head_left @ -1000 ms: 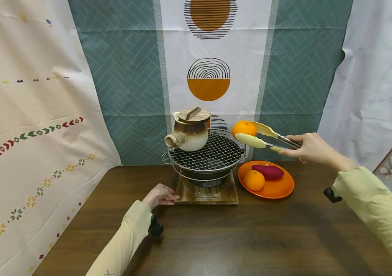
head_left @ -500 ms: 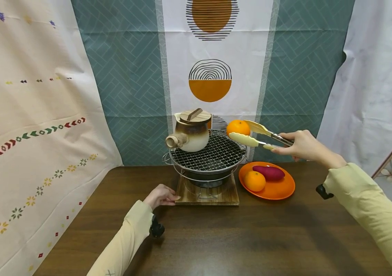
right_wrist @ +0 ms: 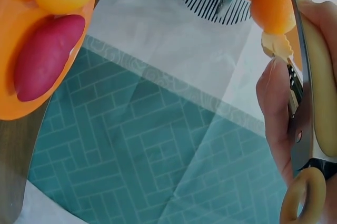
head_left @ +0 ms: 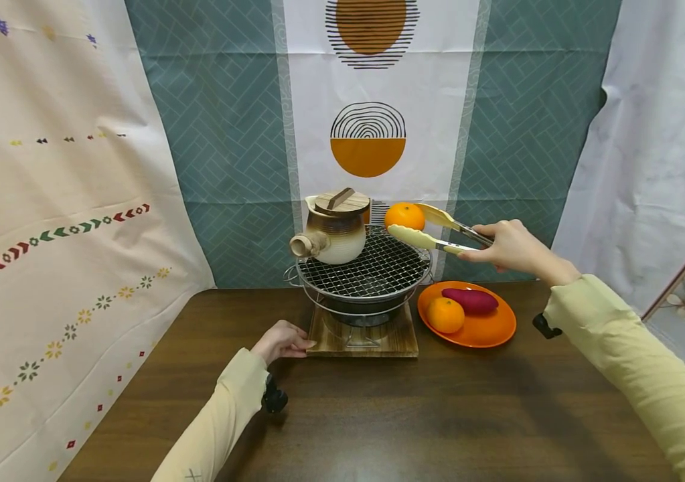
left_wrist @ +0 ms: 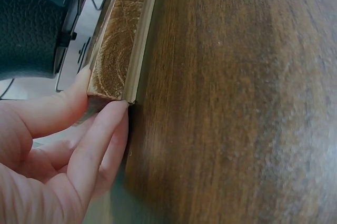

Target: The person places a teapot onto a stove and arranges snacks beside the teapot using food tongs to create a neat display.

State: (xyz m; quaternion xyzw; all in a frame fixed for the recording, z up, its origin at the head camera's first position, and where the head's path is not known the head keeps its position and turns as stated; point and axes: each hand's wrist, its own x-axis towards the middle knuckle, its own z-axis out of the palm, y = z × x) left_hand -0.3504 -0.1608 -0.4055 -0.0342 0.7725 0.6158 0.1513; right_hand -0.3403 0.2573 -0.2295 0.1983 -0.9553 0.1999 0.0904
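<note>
In the head view my right hand [head_left: 513, 248] grips a pair of tongs [head_left: 447, 245] with cream tips. Between those tips an orange [head_left: 405, 217] is held above the right rear of the round wire grill [head_left: 372, 268]. The right wrist view also shows the orange [right_wrist: 273, 3] pinched by the tongs [right_wrist: 316, 76]. My left hand [head_left: 282, 341] holds the front left corner of the wooden board [head_left: 390, 341] under the grill. In the left wrist view, thumb and fingers pinch the board's corner [left_wrist: 118, 50].
A lidded clay pot [head_left: 342, 241] with a side handle stands on the grill's left part. Right of the grill, an orange plate [head_left: 481, 335] bears another orange [head_left: 445, 315] and a purple sweet potato [head_left: 471, 300]. All stand on a brown table [head_left: 378, 415], with patterned cloths behind.
My right hand has moved left, carrying the orange in the tongs from the grill's right edge to over the mesh. The left hand stays at the board's corner.
</note>
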